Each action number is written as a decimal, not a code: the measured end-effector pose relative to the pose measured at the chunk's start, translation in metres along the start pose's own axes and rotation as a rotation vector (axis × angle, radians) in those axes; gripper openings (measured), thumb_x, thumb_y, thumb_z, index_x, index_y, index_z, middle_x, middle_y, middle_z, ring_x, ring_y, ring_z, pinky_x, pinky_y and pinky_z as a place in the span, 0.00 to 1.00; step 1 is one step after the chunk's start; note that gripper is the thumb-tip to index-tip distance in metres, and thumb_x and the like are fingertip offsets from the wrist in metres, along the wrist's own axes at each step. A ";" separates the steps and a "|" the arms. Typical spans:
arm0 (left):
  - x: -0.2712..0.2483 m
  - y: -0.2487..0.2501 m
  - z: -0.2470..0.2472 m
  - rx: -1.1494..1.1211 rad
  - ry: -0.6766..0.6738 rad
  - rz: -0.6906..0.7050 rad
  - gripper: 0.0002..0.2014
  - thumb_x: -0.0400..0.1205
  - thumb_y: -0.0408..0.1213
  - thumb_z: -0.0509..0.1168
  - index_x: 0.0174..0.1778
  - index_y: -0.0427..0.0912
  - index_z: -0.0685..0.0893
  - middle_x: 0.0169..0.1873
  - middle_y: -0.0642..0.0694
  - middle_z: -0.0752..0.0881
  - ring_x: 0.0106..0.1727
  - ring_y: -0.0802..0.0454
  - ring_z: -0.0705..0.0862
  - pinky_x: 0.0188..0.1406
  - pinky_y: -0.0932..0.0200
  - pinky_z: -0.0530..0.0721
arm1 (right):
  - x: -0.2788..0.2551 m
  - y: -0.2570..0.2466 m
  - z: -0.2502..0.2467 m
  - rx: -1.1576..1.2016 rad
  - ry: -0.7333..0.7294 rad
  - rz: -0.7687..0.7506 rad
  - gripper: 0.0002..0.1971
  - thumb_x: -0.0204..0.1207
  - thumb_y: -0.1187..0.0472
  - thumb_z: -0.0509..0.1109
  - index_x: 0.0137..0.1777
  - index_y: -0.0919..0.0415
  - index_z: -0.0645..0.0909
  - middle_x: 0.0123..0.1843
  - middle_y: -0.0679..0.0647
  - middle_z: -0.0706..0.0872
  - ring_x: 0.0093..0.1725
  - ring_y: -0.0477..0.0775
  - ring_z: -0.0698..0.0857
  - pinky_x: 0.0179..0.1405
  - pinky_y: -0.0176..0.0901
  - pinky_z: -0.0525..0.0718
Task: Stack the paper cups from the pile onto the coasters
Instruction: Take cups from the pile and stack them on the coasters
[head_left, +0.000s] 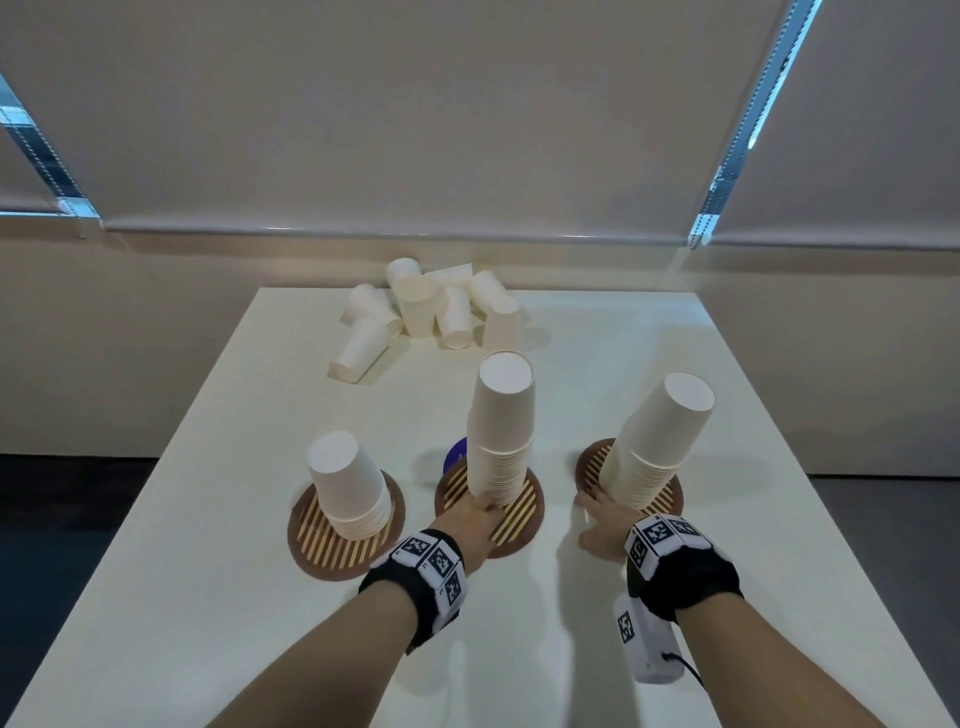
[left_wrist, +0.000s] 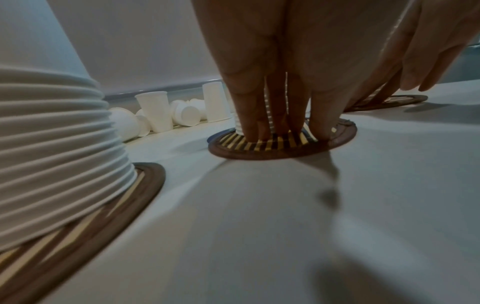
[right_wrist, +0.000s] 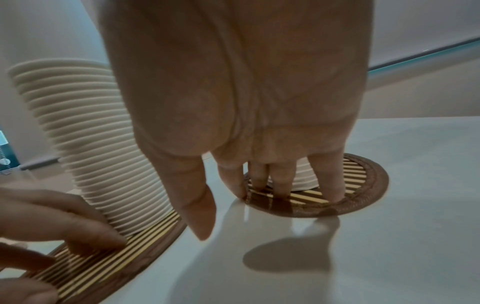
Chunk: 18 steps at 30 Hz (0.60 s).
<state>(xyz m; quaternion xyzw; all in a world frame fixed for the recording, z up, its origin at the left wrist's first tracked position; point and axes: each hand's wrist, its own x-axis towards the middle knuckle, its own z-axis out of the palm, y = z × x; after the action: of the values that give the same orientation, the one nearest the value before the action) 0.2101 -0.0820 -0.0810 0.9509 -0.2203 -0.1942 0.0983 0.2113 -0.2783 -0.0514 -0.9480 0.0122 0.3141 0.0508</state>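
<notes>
On striped brown coasters (head_left: 347, 540), three ribbed stacks of white cups (head_left: 501, 431) stand inverted.

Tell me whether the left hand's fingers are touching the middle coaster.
Touching. The left wrist view shows the fingers of the left hand planted straight down on the middle coaster, no gap beneath them.

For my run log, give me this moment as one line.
left hand: fingers on middle coaster | right hand: fingers on right coaster | pile: cups remain

stacks (head_left: 501, 431) on coasters (head_left: 345, 525) — pile (head_left: 431, 306) behind
</notes>
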 end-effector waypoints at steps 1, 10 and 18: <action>0.003 0.000 -0.001 0.002 -0.004 0.000 0.21 0.84 0.33 0.60 0.74 0.37 0.72 0.75 0.44 0.68 0.74 0.44 0.67 0.75 0.52 0.68 | 0.003 0.000 -0.001 -0.013 0.002 0.003 0.34 0.80 0.56 0.61 0.83 0.55 0.51 0.85 0.54 0.48 0.85 0.58 0.46 0.82 0.50 0.49; 0.004 -0.005 -0.011 -0.076 0.023 -0.009 0.21 0.85 0.36 0.58 0.75 0.38 0.70 0.74 0.44 0.70 0.73 0.45 0.70 0.72 0.51 0.71 | 0.013 -0.003 -0.011 0.033 0.018 0.019 0.32 0.79 0.55 0.62 0.82 0.56 0.55 0.84 0.54 0.54 0.84 0.58 0.51 0.81 0.50 0.53; -0.050 -0.032 -0.027 0.212 -0.110 -0.306 0.14 0.85 0.34 0.55 0.64 0.35 0.78 0.63 0.38 0.81 0.63 0.43 0.81 0.60 0.54 0.79 | -0.008 -0.044 -0.016 0.283 0.170 -0.051 0.18 0.80 0.59 0.60 0.66 0.64 0.78 0.64 0.60 0.82 0.61 0.58 0.83 0.55 0.43 0.79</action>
<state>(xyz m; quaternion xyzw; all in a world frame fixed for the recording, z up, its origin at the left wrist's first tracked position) 0.1926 -0.0280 -0.0491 0.9662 -0.0975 -0.2343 -0.0455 0.2171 -0.2358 -0.0302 -0.9545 0.0367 0.2264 0.1907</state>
